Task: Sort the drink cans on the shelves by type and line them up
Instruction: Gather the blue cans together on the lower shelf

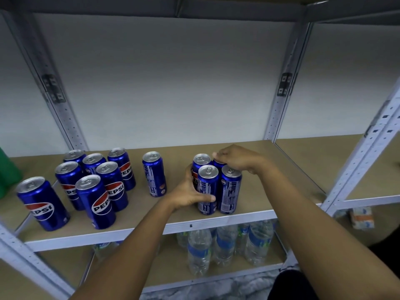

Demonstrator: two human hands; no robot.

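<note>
Blue Pepsi cans stand upright on the brown shelf board (270, 169). Several cans form a loose cluster (95, 180) at the left, and one more stands apart (154, 174) in the middle. A tight block of cans (230, 189) stands at the right front. My left hand (190, 191) wraps around the front left can (207, 187) of this block from the left side. My right hand (233, 158) reaches over the block, its fingertips pinching the top of the back right can (218, 164), which it mostly hides.
Green objects (8, 169) sit at the far left edge of the shelf. Clear water bottles (225, 245) stand on the shelf below. White perforated metal uprights (368, 152) frame the bays. A neighbouring shelf bay lies to the right, with a small packet (362, 217) lower down.
</note>
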